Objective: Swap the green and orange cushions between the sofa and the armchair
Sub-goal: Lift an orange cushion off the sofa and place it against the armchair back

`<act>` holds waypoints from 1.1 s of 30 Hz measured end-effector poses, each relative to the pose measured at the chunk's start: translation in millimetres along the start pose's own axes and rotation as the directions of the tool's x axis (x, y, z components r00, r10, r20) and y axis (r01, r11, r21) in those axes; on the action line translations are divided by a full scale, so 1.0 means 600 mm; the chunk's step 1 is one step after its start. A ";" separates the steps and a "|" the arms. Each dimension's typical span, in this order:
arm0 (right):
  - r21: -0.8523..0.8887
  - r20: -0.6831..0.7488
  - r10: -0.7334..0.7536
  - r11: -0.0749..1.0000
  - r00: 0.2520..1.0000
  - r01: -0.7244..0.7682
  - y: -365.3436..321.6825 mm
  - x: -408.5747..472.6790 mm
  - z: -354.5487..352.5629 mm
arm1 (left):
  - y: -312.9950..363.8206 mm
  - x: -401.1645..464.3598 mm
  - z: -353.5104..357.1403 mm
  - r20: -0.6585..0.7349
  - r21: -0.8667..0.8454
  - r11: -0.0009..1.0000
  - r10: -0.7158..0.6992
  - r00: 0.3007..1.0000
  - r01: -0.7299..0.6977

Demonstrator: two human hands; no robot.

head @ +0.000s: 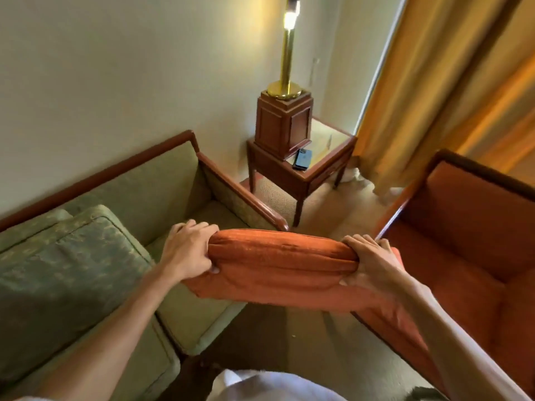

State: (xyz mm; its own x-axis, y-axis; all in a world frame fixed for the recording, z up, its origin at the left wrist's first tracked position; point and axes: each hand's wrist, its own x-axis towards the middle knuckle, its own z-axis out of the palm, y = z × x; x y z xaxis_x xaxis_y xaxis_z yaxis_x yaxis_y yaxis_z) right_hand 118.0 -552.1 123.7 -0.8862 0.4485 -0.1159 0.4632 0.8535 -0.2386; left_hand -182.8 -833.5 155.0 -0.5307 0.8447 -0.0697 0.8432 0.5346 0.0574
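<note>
I hold an orange cushion [278, 264] in the air between the two seats. My left hand [189, 250] grips its left end and my right hand [373, 264] grips its right end, fingers curled over the top edge. A patterned green cushion [60, 276] lies on the green sofa [162, 180] at the left. The right end of the sofa seat shows bare upholstery. The orange armchair [469, 227] stands at the right with no loose cushion on its seat.
A wooden side table [324, 172] stands in the corner between the seats, carrying a brass lamp on a wooden base [285, 123] and a dark phone [302, 159]. Orange curtains [440, 82] hang behind the armchair. Carpet shows between the seats.
</note>
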 end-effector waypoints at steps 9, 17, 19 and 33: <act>0.077 -0.095 0.269 0.962 0.958 -0.263 0.202 -0.228 -0.108 | 0.277 0.137 -0.053 0.037 -0.053 0.917 0.396 0.917 -0.394; 0.116 -0.110 0.560 0.828 0.821 -0.549 0.362 -0.365 -0.184 | 0.545 0.305 -0.052 0.063 -0.170 0.745 0.662 0.747 -0.645; 0.101 -0.094 0.615 0.788 0.783 -0.607 0.405 -0.385 -0.204 | 0.611 0.347 -0.043 0.057 -0.173 0.704 0.705 0.707 -0.689; -0.122 -0.031 0.763 0.638 0.645 -0.760 0.637 -0.351 -0.201 | 0.943 0.545 0.232 0.338 -0.223 0.791 0.611 0.716 -0.569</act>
State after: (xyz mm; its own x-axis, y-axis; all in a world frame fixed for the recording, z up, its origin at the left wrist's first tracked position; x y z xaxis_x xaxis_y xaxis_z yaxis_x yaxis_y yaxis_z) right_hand 482.7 -288.4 172.9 -0.2183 0.9491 -0.2273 0.9702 0.2360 0.0539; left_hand 132.6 -258.7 26.2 0.1636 0.9218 -0.3514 0.9502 -0.0515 0.3074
